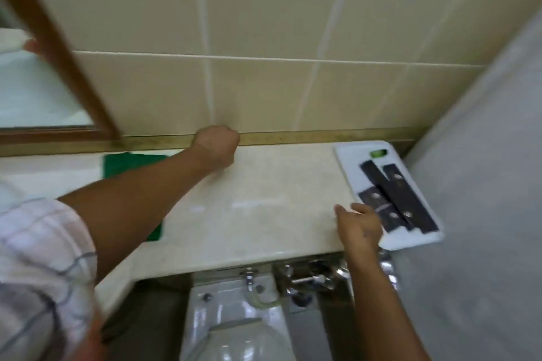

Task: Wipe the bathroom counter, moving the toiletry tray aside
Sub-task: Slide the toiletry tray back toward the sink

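Observation:
The beige marble counter [264, 190] runs along the tiled wall. A white toiletry tray [350, 157] with several black sachets and a small green item sits at the counter's right end, overhanging the front edge. My right hand [359, 226] rests with fingers apart against the tray's near left edge. My left hand [215, 145] is a closed fist at the back of the counter by the gold trim; motion blur hides whether anything is in it. A green cloth [132, 164] lies flat on the counter, partly under my left forearm.
A toilet [234, 331] and chrome valves [308, 277] sit below the counter's front edge. A wood-framed mirror [61, 58] hangs at the left. A grey wall [484, 184] closes off the right side just past the tray.

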Demonstrator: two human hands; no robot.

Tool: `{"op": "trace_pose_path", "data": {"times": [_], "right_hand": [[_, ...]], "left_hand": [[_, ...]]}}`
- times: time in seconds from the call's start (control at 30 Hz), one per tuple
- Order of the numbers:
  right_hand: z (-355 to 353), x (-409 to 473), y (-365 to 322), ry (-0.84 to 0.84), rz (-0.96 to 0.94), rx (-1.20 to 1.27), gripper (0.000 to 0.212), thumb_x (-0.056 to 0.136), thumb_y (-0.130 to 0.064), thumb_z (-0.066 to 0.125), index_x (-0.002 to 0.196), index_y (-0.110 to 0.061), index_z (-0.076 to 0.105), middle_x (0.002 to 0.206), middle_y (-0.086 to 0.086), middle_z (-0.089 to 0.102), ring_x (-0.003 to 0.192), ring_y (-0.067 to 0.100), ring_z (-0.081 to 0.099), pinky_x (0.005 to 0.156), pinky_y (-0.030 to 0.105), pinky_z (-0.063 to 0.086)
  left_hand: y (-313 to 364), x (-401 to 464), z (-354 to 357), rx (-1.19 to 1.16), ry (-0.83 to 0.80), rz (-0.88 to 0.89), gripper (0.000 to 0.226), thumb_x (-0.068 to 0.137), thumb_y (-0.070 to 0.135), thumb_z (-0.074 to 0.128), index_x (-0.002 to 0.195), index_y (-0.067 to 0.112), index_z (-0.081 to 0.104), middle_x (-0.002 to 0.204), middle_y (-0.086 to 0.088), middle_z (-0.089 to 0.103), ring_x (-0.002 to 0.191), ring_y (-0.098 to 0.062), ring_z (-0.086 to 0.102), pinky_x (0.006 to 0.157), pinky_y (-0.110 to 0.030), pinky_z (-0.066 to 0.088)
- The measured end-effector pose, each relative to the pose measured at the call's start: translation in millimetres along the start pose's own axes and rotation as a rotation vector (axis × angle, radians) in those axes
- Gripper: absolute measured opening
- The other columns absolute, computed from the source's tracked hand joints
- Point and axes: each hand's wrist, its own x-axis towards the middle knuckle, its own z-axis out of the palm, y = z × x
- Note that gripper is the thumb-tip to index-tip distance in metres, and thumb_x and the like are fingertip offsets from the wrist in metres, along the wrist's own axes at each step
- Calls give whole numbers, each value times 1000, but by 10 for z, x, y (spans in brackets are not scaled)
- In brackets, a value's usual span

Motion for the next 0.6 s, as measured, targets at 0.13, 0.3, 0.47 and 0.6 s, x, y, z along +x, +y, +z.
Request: {"op": "trace_pose_path", "data": {"times": [0.13,0.3,0.47,0.6], "right_hand": [[-750,623,344,292,70,63,44,80,-6,70,120,6,56,115,25,65,108,37,62,91,32,46],[-931,1035,623,267,210,79,48,81,-16,72,118,9,53,120,28,61,107,40,62,84,37,51],[-971,1245,814,218,219,117,30,77,-6,69,105,4,64,104,19,71,90,32,69,65,25,46],[-1013,1292,793,248,141,70,28,77,-1,65,105,5,64,102,22,70,91,35,69,70,30,52]], "left_hand": [[1491,551,-302,-249,65,243,25,86,11,53,108,8,66,112,-20,65,106,-37,63,86,-40,52],[2612,1097,-292,-140,76,373,31,91,5,46,115,4,65,116,-20,65,107,-38,64,88,-42,52],[2842,1377,-113,-3,122,346,31,92,4,46,117,2,63,116,-22,64,108,-40,62,87,-43,51],[2736,1320,-135,-6,90,316,29,90,3,50,115,0,64,115,-23,65,105,-41,63,85,-44,52]]}}
